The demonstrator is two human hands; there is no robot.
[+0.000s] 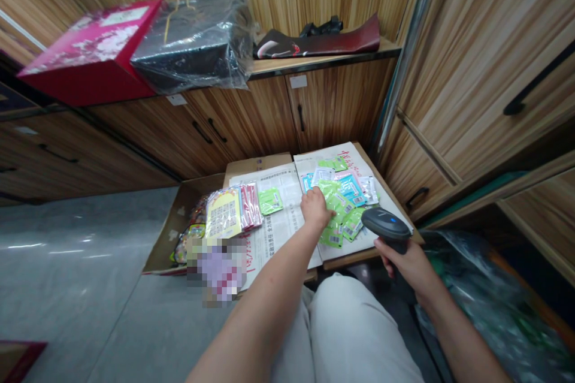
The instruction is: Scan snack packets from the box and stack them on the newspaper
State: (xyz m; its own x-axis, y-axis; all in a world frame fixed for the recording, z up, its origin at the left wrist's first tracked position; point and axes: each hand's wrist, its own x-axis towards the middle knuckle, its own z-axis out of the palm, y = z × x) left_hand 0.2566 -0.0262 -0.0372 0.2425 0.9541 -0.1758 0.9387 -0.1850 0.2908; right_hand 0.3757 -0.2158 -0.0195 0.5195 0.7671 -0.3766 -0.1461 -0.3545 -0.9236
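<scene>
My left hand (pixel 315 208) reaches forward onto a heap of small green and blue sachets (pixel 344 200) lying on newspaper (pixel 281 224). Its fingers are curled down among the packets, and what they grip is hidden. My right hand (pixel 406 263) is closed around the handle of a dark grey barcode scanner (pixel 386 224), whose head points left at the sachets. One green sachet (pixel 270 201) lies apart on the paper, left of my hand. A stack of colourful flat packs (pixel 231 210) rests further left.
The paper covers a low cardboard-topped surface (pixel 258 164), with an open cardboard box (pixel 177 227) at its left. Wooden cabinets stand behind and right. A shelf carries a red box (pixel 90 53) and a plastic-wrapped black box (pixel 193 38). Crumpled plastic bags (pixel 489 305) lie at right.
</scene>
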